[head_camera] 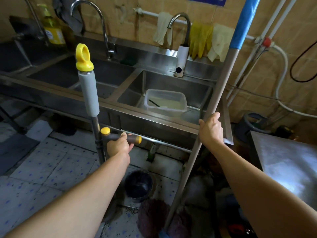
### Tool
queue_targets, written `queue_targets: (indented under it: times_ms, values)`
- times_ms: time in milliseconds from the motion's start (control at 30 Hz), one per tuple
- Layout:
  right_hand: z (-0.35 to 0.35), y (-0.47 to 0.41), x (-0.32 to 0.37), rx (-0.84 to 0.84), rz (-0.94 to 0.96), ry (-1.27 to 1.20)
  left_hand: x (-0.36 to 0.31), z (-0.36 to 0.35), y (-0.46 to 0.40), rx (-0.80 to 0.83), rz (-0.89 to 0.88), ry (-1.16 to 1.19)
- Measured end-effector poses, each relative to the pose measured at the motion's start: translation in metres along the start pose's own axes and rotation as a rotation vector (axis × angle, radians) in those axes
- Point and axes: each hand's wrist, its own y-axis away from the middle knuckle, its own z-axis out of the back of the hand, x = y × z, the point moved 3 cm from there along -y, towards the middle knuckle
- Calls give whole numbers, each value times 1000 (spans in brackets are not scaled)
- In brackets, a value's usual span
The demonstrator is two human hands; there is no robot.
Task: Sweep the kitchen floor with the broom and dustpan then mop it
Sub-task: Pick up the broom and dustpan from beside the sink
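In front of the steel sink (154, 120), the left hand (118, 146) curls round the side lever (132, 139) of the upright mop (88, 93), while the right hand (211, 128) grips the leaning broom handle (221, 83). A dark bucket (138, 185) sits on the floor below the sink, between the two poles, with the broom's brownish head (151, 219) just in front of it; a clear tub (165, 102) lies in the sink's right basin.

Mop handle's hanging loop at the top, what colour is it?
Yellow hanging loop, clearest in the head view.

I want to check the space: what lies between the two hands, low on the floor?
The head view shows a dark bucket standing on the tiled floor between the left hand and the right hand.
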Motion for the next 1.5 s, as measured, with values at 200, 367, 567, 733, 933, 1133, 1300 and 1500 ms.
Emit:
queue_targets:
  times_ms: [200,367,567,733,933,1133,1300,1500]
  values:
    - [-20,-14,-18,35,-36,-26,8,-3,-11,-23,-7,4]
    - [-36,-25,-37,58,-64,-84,13,-4,-24,-45,-7,-21]
    - [-44,-41,-40,57,-94,-50,16,-3,-32,-76,13,-19]
    - [-45,-50,-39,87,-84,-17,16,-7,-29,-79,14,-7]
    - [-46,-54,-40,101,-80,-33,11,-10,-19,-96,1,41]
    - [-47,-56,-43,97,-87,-61,10,-9,-17,-94,9,63]
    - [-44,-52,-44,85,-87,-66,10,-8,-17,-96,6,50]
    - [-34,-41,-43,83,-55,-40,7,-2,-14,-94,11,33]
